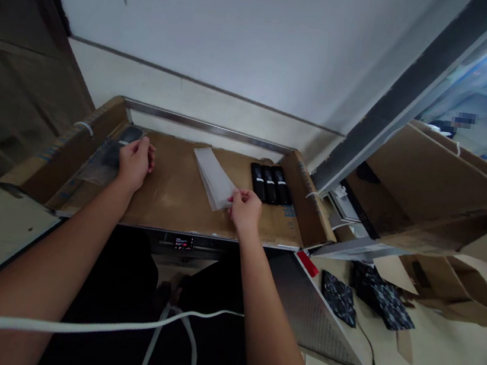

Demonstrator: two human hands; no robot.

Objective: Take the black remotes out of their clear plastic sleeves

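White wall panel rises behind a low counter, whose top is covered with a cardboard lining and closed at both ends by upright cardboard flaps. From where I stand, the worker's right hand is pinching the near end of some thin, translucent plastic sleeves, thumb against fingers; they lie fanned at a slant across the middle of the lining. The left hand has its fingers curled beside a clear bag with a dark item in it, at the left end; I can't tell whether it grips anything.

Just beyond the right hand, three black bundles with white bands lie side by side, near the right flap. Below the counter's front edge glows a small screen, and a white cord crosses in front of the left forearm. Off to the right a red strip hangs at the corner, black patterned packages lie on the floor, and a large cardboard box stands above another open carton.
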